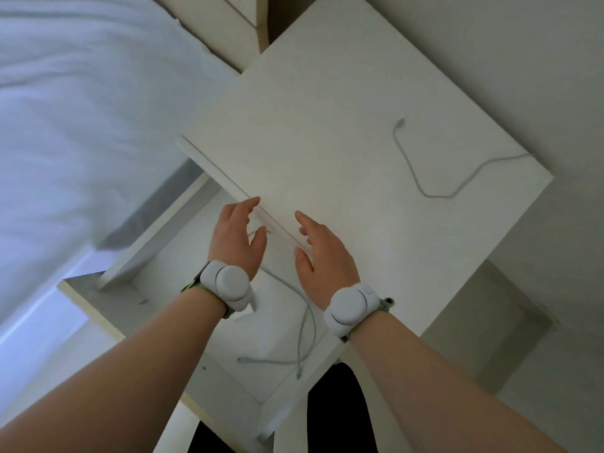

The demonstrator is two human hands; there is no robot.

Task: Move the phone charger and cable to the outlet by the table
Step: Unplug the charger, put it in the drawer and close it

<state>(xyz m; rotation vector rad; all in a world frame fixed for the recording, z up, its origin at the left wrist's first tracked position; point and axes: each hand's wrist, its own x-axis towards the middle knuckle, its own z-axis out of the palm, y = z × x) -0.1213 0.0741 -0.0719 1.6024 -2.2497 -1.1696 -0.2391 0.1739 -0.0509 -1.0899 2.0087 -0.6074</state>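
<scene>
A white bedside table [327, 132] fills the middle, with its drawer [108, 299] pulled open below the top. A grey-white cable [302, 325] lies looped inside the drawer, both loose ends near the drawer's front. A second cable [421, 184] snakes across the table top and runs off its right edge. My left hand [237, 238] hovers over the drawer's back, fingers spread, holding nothing. Over the table top's front edge my right hand [322, 253] is open and empty too. No charger block is visible; my hands hide part of the drawer.
A bed with white bedding [81, 125] lies to the left, close to the open drawer. A pale wall [539, 60] borders the table at the right. My dark-clothed legs [340, 410] stand against the drawer front. Both wrists wear white bands.
</scene>
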